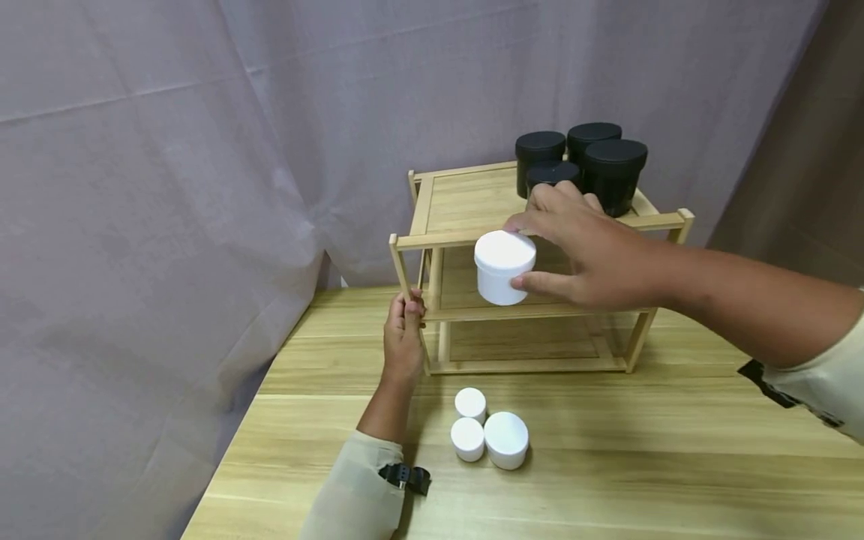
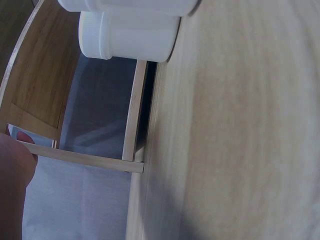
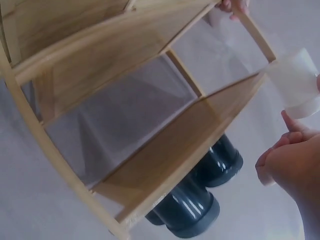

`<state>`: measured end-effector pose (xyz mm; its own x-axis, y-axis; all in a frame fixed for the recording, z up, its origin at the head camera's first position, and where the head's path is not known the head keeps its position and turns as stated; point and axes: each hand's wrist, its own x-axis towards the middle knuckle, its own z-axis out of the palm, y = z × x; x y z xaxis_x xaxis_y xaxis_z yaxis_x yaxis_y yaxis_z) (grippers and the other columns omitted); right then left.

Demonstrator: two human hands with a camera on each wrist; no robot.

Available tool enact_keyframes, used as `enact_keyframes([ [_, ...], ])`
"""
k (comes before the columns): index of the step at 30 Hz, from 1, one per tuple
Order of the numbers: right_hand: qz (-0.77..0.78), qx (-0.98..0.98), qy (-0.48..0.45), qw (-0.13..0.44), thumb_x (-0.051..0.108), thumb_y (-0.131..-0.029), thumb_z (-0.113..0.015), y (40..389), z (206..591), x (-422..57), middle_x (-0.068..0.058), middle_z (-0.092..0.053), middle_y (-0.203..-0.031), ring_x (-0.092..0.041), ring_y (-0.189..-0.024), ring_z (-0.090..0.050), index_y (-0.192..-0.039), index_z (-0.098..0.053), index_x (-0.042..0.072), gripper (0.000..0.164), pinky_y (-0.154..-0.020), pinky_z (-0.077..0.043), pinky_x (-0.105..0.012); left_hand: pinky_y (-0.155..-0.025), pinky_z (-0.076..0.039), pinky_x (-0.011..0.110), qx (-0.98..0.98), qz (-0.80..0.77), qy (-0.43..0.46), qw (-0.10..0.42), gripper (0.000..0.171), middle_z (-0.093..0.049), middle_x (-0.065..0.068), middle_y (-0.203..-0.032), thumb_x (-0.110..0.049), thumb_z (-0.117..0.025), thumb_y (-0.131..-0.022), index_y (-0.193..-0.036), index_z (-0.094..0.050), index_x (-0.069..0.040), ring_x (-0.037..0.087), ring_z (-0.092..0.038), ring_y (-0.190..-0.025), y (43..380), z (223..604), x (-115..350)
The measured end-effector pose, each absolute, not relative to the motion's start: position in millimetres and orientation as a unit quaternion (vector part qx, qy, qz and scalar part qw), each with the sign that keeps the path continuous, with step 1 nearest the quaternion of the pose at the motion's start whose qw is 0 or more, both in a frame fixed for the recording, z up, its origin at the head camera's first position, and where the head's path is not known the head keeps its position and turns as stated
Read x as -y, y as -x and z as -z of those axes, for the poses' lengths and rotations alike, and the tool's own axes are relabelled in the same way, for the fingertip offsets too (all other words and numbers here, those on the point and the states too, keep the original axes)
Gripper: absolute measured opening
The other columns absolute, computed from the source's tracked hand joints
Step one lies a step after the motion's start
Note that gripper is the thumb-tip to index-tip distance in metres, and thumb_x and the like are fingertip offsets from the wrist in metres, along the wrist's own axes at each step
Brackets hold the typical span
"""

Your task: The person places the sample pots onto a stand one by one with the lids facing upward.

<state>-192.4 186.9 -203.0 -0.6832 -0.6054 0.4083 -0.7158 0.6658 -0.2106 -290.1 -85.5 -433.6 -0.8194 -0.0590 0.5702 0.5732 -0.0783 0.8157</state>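
"Where's the white jar (image 1: 498, 281)?"
"Before the rack (image 1: 466, 206); fingers of the right hand (image 1: 580, 251) pinch it, those of the left hand (image 1: 403, 339) grip a post (image 1: 400, 264)."
"Black jars (image 1: 616, 181)?"
"Four in the head view; fewer in the right wrist's."

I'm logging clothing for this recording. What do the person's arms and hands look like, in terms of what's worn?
The left hand and right hand wear no gloves. The left sleeve and right sleeve are pale cream. A black left strap and black right strap show at the cuffs; finer details are unclear.
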Motion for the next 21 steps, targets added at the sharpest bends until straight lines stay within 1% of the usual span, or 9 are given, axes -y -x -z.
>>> enact_keyframes([
  [6,-0.169,0.901,-0.369,0.153,0.028,-0.096,-0.087,202.0,186.9,-191.4,-0.005,-0.053,-0.114,-0.026,-0.107,-0.034,-0.142,-0.068,0.011,0.053,-0.087,-0.017,-0.045,-0.083,-0.043,0.021,0.639,0.710,0.200,0.220,0.072,-0.052,-0.006,-0.096,-0.049,-0.044,-0.108,-0.136,-0.051,0.017,0.009,-0.052,-0.095,290.9,433.9,82.2],
  [10,-0.158,0.907,-0.358,0.155,0.028,-0.097,-0.086,205.3,176.5,-192.3,-0.006,-0.054,-0.116,-0.027,-0.111,-0.034,-0.141,-0.068,0.010,0.051,-0.089,-0.017,-0.046,-0.083,-0.043,0.022,0.640,0.710,0.198,0.217,0.068,-0.052,-0.005,-0.096,-0.045,-0.043,-0.110,-0.136,-0.051,0.017,0.009,-0.052,-0.094,292.5,434.4,79.3],
  [13,-0.146,0.913,-0.348,0.155,0.031,-0.099,-0.084,208.1,169.7,-191.0,-0.007,-0.055,-0.117,-0.028,-0.112,-0.035,-0.141,-0.068,0.011,0.049,-0.091,-0.019,-0.047,-0.083,-0.043,0.022,0.638,0.713,0.196,0.215,0.068,-0.052,-0.004,-0.096,-0.046,-0.044,-0.110,-0.135,-0.051,0.017,0.009,-0.052,-0.094,292.9,434.7,77.2],
  [17,-0.118,0.923,-0.334,0.152,0.038,-0.101,-0.080,214.4,162.5,-188.5,-0.010,-0.056,-0.122,-0.030,-0.114,-0.037,-0.145,-0.066,0.010,0.053,-0.091,-0.022,-0.050,-0.082,-0.043,0.023,0.634,0.716,0.195,0.215,0.068,-0.052,-0.004,-0.095,-0.047,-0.044,-0.109,-0.135,-0.052,0.016,0.009,-0.052,-0.093,293.2,434.6,75.3],
  [21,-0.107,0.928,-0.325,0.148,0.040,-0.102,-0.078,220.4,154.6,-186.3,-0.011,-0.054,-0.123,-0.031,-0.112,-0.035,-0.147,-0.064,0.009,0.056,-0.090,-0.020,-0.050,-0.082,-0.043,0.023,0.638,0.715,0.192,0.212,0.063,-0.052,-0.004,-0.096,-0.043,-0.044,-0.111,-0.134,-0.053,0.014,0.010,-0.052,-0.093,293.2,433.6,74.1],
])
